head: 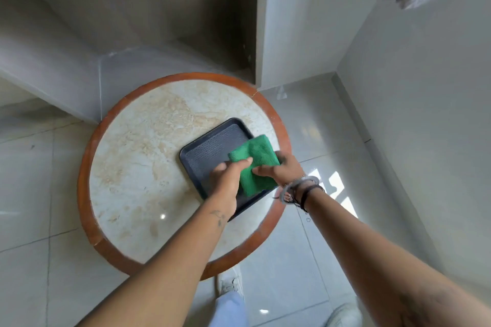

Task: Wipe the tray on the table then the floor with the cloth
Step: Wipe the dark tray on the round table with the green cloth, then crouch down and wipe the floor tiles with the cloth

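A dark square tray (210, 146) lies on the right half of a round marble table (138, 156) with a brown wooden rim. A folded green cloth (255, 164) rests over the tray's right side. My left hand (225, 178) pinches the cloth's left edge with thumb and finger. My right hand (284, 170), with bracelets on the wrist, holds the cloth from the right, fingers on top of it. The tray's near right corner is hidden under my hands and the cloth.
Glossy pale floor tiles (313, 260) surround the table. A wall corner (265, 66) stands just behind the table, a grey ledge to the left. My feet in white shoes (231, 281) are on the floor at the table's near edge.
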The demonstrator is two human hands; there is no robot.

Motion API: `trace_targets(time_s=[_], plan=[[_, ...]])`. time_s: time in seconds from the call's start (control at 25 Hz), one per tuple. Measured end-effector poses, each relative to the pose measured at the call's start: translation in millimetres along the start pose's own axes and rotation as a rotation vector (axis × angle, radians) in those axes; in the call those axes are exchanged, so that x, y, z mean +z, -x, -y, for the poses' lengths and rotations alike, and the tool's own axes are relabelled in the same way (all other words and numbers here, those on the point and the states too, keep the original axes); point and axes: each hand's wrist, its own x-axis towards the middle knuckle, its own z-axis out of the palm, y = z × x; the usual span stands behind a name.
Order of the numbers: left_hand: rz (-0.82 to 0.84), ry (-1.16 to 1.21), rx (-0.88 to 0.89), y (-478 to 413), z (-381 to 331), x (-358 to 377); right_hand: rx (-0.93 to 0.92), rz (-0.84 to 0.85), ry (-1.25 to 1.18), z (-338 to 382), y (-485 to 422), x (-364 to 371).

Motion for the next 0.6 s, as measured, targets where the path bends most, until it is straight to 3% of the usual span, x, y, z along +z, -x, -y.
trace_targets(time_s=[0.08,0.2,0.36,0.48,0.6], plan=[[0.225,0.068,0.047,38.7,0.0,31.4,0.012,0.091,-0.300,-5.7,34.8,-42.7],[0.394,0.046,0.064,71.6,13.1,84.9,0.047,0.220,-0.629,-31.7,70.0,-110.2],[0.616,-0.190,0.036,94.2,72.6,159.4,0.102,0.340,-0.714,-99.6,96.3,-206.3],[0.636,-0.287,0.051,78.8,129.2,196.2,0.145,0.218,-0.649,-155.1,82.4,-241.2],[0.481,-0.655,0.222,33.4,183.1,199.7,0.264,-0.182,-0.508,-218.5,56.7,-255.2]])
